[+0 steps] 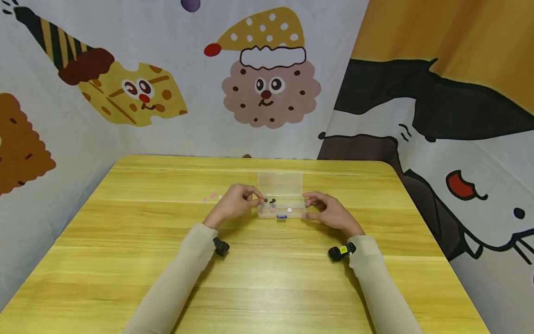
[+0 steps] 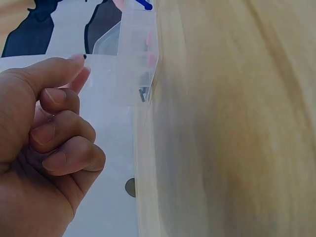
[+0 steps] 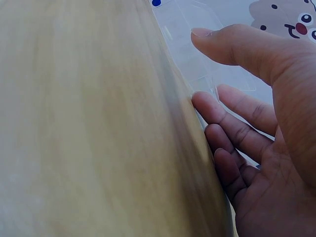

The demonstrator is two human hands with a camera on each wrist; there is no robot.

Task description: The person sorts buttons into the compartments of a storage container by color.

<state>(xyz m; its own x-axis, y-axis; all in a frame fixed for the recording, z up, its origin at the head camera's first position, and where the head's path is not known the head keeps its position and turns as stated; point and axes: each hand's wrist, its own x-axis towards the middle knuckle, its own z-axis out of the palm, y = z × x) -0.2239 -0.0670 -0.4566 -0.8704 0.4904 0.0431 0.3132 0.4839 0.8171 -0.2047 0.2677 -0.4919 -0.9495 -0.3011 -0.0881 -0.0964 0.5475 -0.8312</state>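
A clear plastic box (image 1: 296, 214) with its lid (image 1: 280, 184) raised stands on the table, holding small black, pink and white pieces. My left hand (image 1: 237, 202) is at its left end, and in the left wrist view the thumb and forefinger of that hand (image 2: 49, 118) pinch a small dark piece (image 2: 85, 57), the other fingers curled. At the right end of the box (image 3: 185, 49), my right hand (image 1: 331, 214) has its thumb and fingers apart and loosely bent; the right wrist view shows the fingertips of this hand (image 3: 261, 128) close beside the end wall, contact unclear.
A few small pink pieces (image 1: 212, 195) and a white one (image 1: 220, 197) lie on the wooden table (image 1: 267, 278) left of the box, beside my left hand. A blue latch (image 1: 282, 216) is on the box's front. Behind the table hangs a cartoon-printed cloth (image 1: 167, 28).
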